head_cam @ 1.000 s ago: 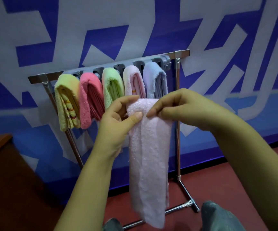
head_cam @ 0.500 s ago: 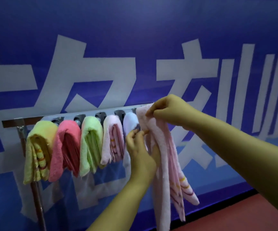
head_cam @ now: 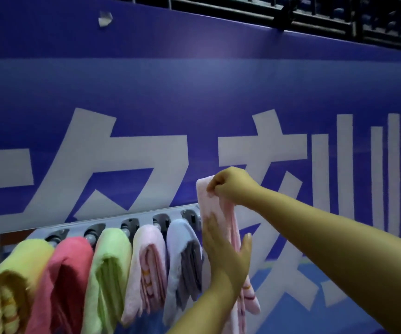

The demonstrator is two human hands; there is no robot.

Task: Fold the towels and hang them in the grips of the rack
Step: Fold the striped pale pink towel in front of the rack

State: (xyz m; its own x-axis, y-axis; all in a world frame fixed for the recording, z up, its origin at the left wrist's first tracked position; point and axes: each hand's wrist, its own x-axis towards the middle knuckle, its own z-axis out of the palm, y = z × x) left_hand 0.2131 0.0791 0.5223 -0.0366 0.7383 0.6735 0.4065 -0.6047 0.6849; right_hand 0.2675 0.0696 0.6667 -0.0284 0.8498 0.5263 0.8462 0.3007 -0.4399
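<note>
Towel rack [head_cam: 112, 221] with a grey bar of grips running up from lower left to the middle of the view, seen from the head camera against a blue banner [head_cam: 194, 97] bearing large white characters. Five folded towels hang side by side from the grips: from left to right, a yellow towel [head_cam: 11, 273], a coral pink towel [head_cam: 67, 268], a light green towel [head_cam: 108, 268], a pale pink towel [head_cam: 146, 261] with a striped edge, and a light blue towel [head_cam: 182, 256] with a grey inner fold. Each touches or nearly touches its neighbour.

A sixth, pink towel [head_cam: 215, 213] is held upright at the right end of the bar, just beside the light blue towel, its folded top raised above the bar. The right hand [head_cam: 230, 186] pinches this folded top, fingers curled round the cloth. The left hand [head_cam: 226, 256] lies lower against the hanging part, fingers straight and pressed flat on the near face, thumb spread out to the right of the cloth. The towel's lower striped end [head_cam: 250, 300] hangs below the left hand. Whether the towel sits in a grip cannot be told, since cloth and hands hide that part of the bar.

A dark railing [head_cam: 315, 13] runs along the top of the banner, and a small torn scrap [head_cam: 104, 19] shows near its upper edge.
</note>
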